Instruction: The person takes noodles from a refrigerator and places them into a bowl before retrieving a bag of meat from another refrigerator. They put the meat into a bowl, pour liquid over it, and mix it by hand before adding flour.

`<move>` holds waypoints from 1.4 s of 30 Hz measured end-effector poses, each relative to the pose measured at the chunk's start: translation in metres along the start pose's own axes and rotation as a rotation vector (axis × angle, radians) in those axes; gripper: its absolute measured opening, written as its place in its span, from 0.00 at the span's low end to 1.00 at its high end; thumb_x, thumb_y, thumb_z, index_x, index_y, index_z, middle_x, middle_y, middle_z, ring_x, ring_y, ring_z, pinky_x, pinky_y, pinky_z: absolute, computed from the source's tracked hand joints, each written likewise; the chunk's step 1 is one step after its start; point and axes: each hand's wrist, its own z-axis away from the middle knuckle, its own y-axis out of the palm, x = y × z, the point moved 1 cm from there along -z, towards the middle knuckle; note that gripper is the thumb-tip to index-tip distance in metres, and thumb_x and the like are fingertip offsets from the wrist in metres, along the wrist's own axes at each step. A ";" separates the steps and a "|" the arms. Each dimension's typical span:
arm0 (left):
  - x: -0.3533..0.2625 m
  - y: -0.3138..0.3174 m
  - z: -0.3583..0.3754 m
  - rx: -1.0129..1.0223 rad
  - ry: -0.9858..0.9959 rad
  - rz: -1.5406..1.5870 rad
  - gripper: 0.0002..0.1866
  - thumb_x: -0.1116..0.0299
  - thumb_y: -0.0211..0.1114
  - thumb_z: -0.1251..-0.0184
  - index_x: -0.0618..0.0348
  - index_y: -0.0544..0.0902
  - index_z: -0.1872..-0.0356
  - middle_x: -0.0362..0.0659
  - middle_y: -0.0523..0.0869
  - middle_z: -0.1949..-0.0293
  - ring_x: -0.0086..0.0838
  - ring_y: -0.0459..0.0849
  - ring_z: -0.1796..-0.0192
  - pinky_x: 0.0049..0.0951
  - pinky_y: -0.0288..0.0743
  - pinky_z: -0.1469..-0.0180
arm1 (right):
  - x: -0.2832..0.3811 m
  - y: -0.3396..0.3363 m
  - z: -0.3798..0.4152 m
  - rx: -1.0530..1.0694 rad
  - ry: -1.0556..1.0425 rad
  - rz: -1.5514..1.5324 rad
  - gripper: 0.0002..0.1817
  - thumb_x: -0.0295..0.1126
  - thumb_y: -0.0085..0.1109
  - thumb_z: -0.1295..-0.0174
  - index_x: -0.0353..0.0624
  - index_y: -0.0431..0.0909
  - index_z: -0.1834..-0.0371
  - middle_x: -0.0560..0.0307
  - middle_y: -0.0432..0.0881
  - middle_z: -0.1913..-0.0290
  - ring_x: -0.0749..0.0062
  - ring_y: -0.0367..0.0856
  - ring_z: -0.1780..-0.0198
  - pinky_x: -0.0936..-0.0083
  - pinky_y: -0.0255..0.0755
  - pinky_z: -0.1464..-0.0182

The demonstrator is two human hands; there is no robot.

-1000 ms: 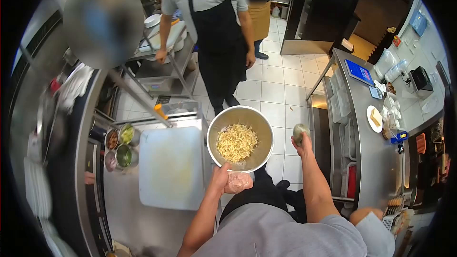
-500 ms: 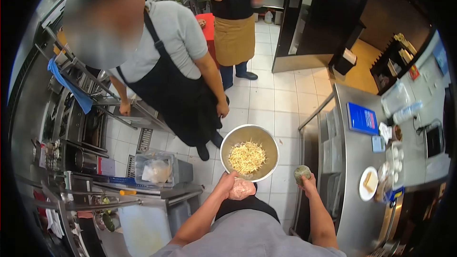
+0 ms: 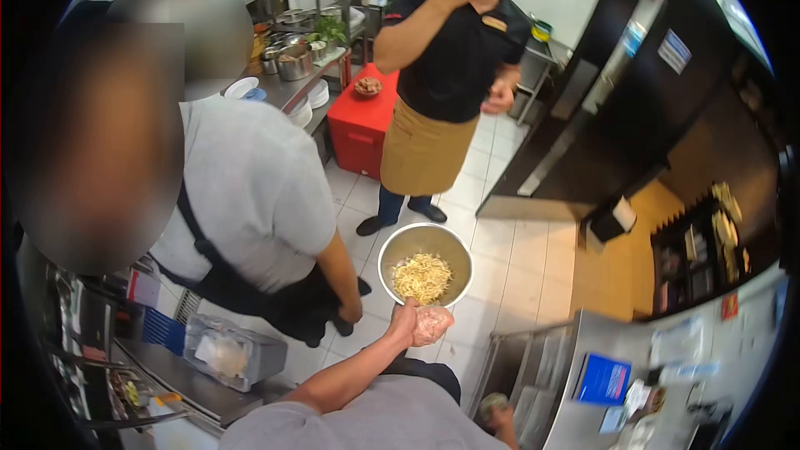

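A round metal bowl (image 3: 458, 271) with pale yellow shreds (image 3: 422, 278) inside is held out in front of my body. At its near rim my left hand (image 3: 402, 322) is closed, gripping the bowl together with a pale pink lump (image 3: 432, 326) that looks like a bag of something soft. Low at the right, beside the steel counter, my right hand (image 3: 504, 423) is wrapped around a small greyish-green object (image 3: 493, 407), partly blurred.
Close at the left stands a person in a grey shirt (image 3: 254, 175) and dark apron. Another person in a tan apron (image 3: 425, 150) stands ahead, by a red cooler (image 3: 354, 129). A steel counter (image 3: 575, 350) with a blue book (image 3: 603, 379) is at right; a grey bin (image 3: 237, 350) at lower left.
My view has tilted up and turned. My right hand has moved lower with the greenish object, near the counter's side. My left hand still holds the bowl. The person at left appears closer.
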 end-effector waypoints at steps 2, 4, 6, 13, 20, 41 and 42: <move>-0.036 0.023 -0.034 -0.059 0.098 0.051 0.17 0.67 0.50 0.39 0.72 0.73 0.55 0.53 0.83 0.64 0.40 0.87 0.65 0.42 0.83 0.64 | 0.058 -0.005 0.028 0.132 0.004 -0.225 0.31 0.37 0.70 0.49 0.36 0.67 0.45 0.44 0.80 0.57 0.46 0.82 0.59 0.52 0.81 0.69; -0.069 0.035 -0.077 -0.112 0.133 0.139 0.17 0.67 0.49 0.38 0.72 0.73 0.55 0.53 0.83 0.63 0.40 0.87 0.64 0.42 0.84 0.64 | 0.077 -0.003 0.013 0.289 -0.023 -0.282 0.30 0.39 0.70 0.50 0.36 0.70 0.48 0.43 0.81 0.58 0.43 0.82 0.58 0.47 0.80 0.69; -0.106 0.041 -0.130 -0.132 0.169 0.200 0.19 0.67 0.47 0.37 0.72 0.72 0.52 0.55 0.82 0.61 0.43 0.87 0.62 0.42 0.84 0.63 | 0.134 0.014 -0.012 0.379 -0.006 -0.242 0.30 0.41 0.71 0.50 0.36 0.70 0.48 0.42 0.81 0.57 0.45 0.82 0.57 0.49 0.80 0.66; -0.229 0.036 -0.270 -0.100 0.327 0.583 0.24 0.63 0.40 0.32 0.73 0.70 0.45 0.59 0.82 0.56 0.46 0.86 0.59 0.45 0.85 0.61 | 0.363 0.061 -0.146 0.419 -0.046 0.179 0.33 0.45 0.72 0.53 0.35 0.72 0.49 0.40 0.82 0.54 0.50 0.82 0.52 0.58 0.79 0.56; -0.387 0.010 -0.284 -0.272 0.472 0.697 0.25 0.58 0.37 0.27 0.72 0.70 0.46 0.59 0.82 0.56 0.47 0.86 0.60 0.45 0.85 0.65 | 0.605 0.139 -0.270 0.402 -0.485 0.816 0.33 0.44 0.71 0.54 0.34 0.72 0.49 0.39 0.82 0.54 0.56 0.85 0.56 0.64 0.82 0.58; -0.674 -0.263 -0.400 -0.435 0.601 0.825 0.20 0.62 0.52 0.36 0.72 0.73 0.53 0.54 0.83 0.61 0.43 0.86 0.64 0.41 0.84 0.66 | 1.117 0.723 0.081 1.005 -0.949 0.157 0.24 0.34 0.61 0.40 0.37 0.68 0.43 0.49 0.78 0.50 0.68 0.76 0.48 0.75 0.69 0.46; -0.692 -0.310 -0.411 -0.432 0.591 0.847 0.20 0.60 0.53 0.35 0.71 0.74 0.53 0.53 0.83 0.61 0.43 0.86 0.64 0.42 0.84 0.66 | 1.142 0.783 0.115 1.010 -0.973 0.165 0.24 0.36 0.61 0.39 0.36 0.68 0.43 0.48 0.78 0.51 0.67 0.77 0.50 0.74 0.72 0.48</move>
